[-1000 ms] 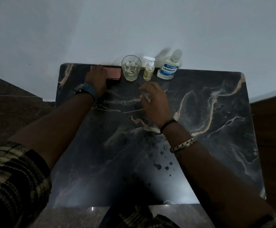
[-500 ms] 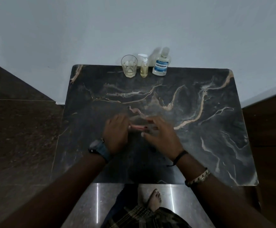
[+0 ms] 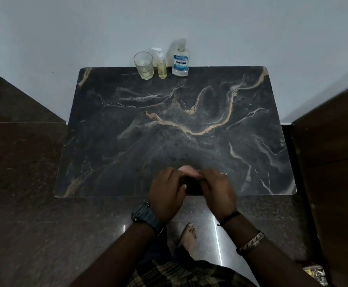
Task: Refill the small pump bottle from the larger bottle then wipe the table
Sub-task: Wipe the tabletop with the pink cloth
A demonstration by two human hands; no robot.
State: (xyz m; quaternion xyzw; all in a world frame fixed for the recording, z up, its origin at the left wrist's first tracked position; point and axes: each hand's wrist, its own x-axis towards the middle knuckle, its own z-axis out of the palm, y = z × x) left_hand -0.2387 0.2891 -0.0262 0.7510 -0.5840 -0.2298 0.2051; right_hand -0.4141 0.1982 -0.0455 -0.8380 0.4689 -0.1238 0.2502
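Hands (image 3: 167, 193) (image 3: 216, 191) grip pink cloth (image 3: 186, 170), seemingly bunched, axis unclear.

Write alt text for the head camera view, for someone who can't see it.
Both hands, left and right, hold a pink cloth together at the near edge of a dark marble table. At the far edge stand a clear drinking glass, a small pump bottle and a larger labelled bottle.

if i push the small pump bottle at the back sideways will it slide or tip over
The small pump bottle looks likelier to tip: it is tall and narrow, with a pump head on top. It seems only partly full of yellowish liquid, so probably light. It stands close between the glass and the larger bottle, so it would likely knock one of them.
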